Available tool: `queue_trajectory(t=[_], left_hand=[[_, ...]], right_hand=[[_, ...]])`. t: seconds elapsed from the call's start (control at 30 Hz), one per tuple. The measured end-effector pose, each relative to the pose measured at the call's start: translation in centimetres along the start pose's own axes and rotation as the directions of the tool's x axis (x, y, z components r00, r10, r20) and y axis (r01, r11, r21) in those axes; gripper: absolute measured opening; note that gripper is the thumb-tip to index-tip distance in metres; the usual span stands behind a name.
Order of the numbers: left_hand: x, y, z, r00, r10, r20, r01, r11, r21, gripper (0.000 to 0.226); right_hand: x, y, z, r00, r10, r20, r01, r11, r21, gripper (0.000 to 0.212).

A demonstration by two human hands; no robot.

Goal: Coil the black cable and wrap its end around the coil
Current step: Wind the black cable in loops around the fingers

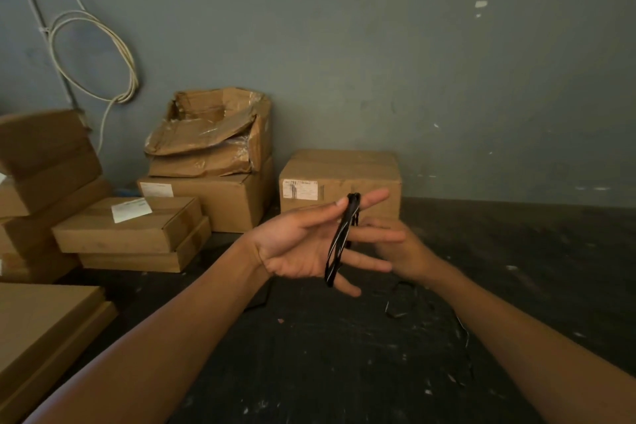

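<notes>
The black cable (339, 241) is wound in several narrow loops around the spread fingers of my left hand (303, 244), which is held palm up in the middle of the view. My right hand (406, 251) sits just behind those fingers on the coil's far side. Its fingertips are partly hidden and are closed on a strand next to the coil. The loose rest of the cable (461, 330) hangs below my right forearm and trails over the dark floor.
Cardboard boxes stand along the grey wall: one closed box (339, 179) straight behind my hands, a torn open one (213, 134) on a bigger box, and flat stacked boxes (127, 227) at left. A white cable loop (99, 55) hangs on the wall.
</notes>
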State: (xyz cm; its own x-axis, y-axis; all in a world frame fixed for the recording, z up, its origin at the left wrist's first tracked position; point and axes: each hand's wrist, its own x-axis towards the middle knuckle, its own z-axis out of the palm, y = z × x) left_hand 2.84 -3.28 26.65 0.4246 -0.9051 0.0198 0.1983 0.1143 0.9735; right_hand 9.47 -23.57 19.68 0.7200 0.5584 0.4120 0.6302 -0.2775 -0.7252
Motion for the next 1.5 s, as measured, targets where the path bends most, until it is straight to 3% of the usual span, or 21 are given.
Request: queue_trajectory(t=[0.1,0.2,0.33,0.77,1.0,1.17,1.33,1.5], left_hand=[[0.5,0.4,0.1,0.997,0.080,0.018,-0.079,0.996,-0.044,0.051],[0.5,1.1,-0.3,0.990,0.134,-0.053,-0.136,0.989,-0.050,0.049],[0.4,1.7,-1.3,0.963,0.202,-0.181,-0.211,0.977,-0.036,0.048],[0.2,0.7,-4.3,0.806,0.237,-0.543,-0.282,0.960,0.001,0.043],[0.8,0.1,-4.5,0.766,0.220,-0.604,-0.262,0.965,0.019,0.043],[0.9,0.7,-5.2,0.685,0.279,-0.673,-0.346,0.937,0.036,0.044],[1.6,-0.3,-4.5,0.686,0.240,-0.687,-0.222,0.968,0.117,0.040],[1.5,-2.8,-4.5,0.758,0.109,-0.643,-0.026,0.990,0.137,0.040]], right_hand=[[-1.1,-0.3,2.6,0.998,0.054,0.044,-0.060,0.986,0.158,0.022],[-1.8,-0.1,5.0,0.989,0.144,0.023,-0.145,0.984,0.105,0.025],[-2.2,-0.9,6.0,0.992,0.127,0.026,-0.128,0.991,0.045,0.024],[-2.2,-4.5,5.0,0.983,0.070,0.169,-0.020,0.960,-0.279,0.024],[-0.9,-8.4,1.4,0.955,0.128,0.266,0.027,0.860,-0.510,0.028],[-1.0,-9.7,0.9,0.927,0.206,0.312,0.024,0.800,-0.599,0.022],[-0.4,-10.9,0.1,0.898,0.257,0.358,0.051,0.745,-0.665,0.019],[1.1,-12.1,-2.6,0.909,0.240,0.341,0.101,0.666,-0.739,0.012]])
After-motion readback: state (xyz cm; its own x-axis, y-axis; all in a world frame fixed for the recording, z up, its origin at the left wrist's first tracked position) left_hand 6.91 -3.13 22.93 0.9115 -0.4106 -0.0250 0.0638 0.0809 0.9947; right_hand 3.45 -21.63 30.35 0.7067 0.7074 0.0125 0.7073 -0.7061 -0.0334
